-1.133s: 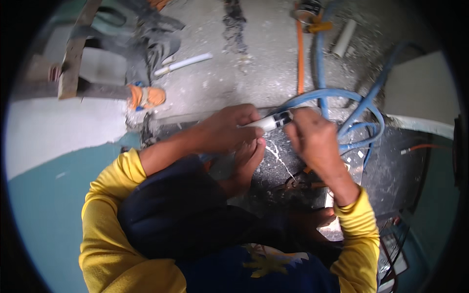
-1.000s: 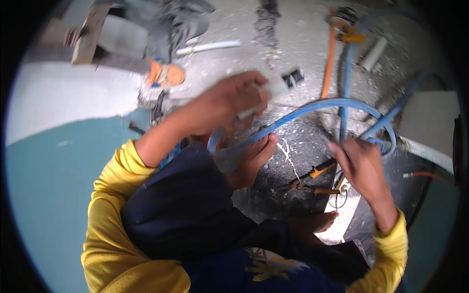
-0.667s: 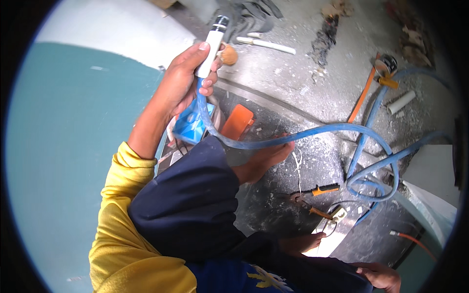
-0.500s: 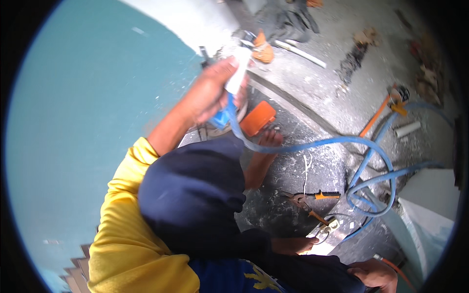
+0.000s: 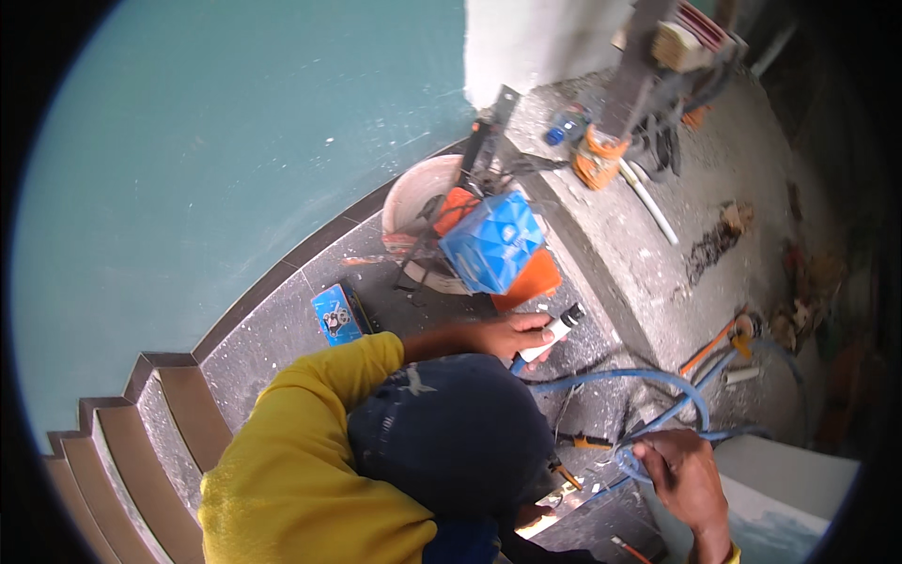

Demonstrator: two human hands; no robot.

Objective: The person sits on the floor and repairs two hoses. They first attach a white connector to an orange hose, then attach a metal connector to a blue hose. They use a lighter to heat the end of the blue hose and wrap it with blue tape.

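Observation:
My left hand (image 5: 515, 336) is shut on a white pipe piece (image 5: 548, 337) with a black band at its tip and blue hose at its lower end, beside my dark-trousered knee (image 5: 442, 432). My right hand (image 5: 684, 475) is at the lower right beside loops of blue hose (image 5: 648, 376), fingers loosely curled and thumb apart, with nothing visible in it. Orange-handled tools (image 5: 592, 442) lie between my hands, partly hidden by the knee. Above my left hand are an orange plastic piece (image 5: 531, 280) and a blue patterned box (image 5: 490, 242) against a bucket (image 5: 413, 197).
A teal wall (image 5: 188, 169) curves along the left, above steps (image 5: 132, 456) descending at lower left. A small blue case (image 5: 334, 315) lies on the landing. On the rough concrete ledge (image 5: 629, 254) are white pipe offcuts (image 5: 648, 202), debris, cloth and an upright post (image 5: 629, 75).
My view has swung left, revealing steps and bucket. My right hand let go of the white piece and moved down and right; my left hand kept it, raised it, then brought it lower.

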